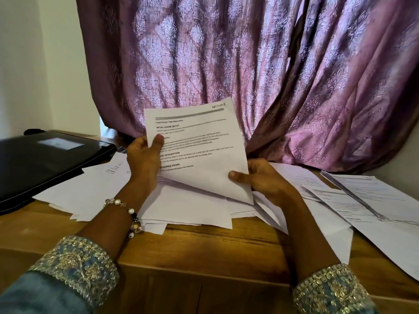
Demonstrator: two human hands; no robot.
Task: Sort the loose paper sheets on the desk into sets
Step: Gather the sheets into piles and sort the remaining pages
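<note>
Both hands hold one printed sheet tilted up over the desk: left hand pinches its left edge w/ thumb, right hand grips the lower right corner. Loose sheets lie scattered on the desk beneath, more papers at right.

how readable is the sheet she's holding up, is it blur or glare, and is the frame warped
Head view: on the held sheet the bold headings are legible, the body lines smear into soft blur, no glare. Left hand and right hand look fairly sharp. Wide-angle bending shows at the edges, where the desk front curves. Light glows through the curtain; the foreground is dimmer.
</note>
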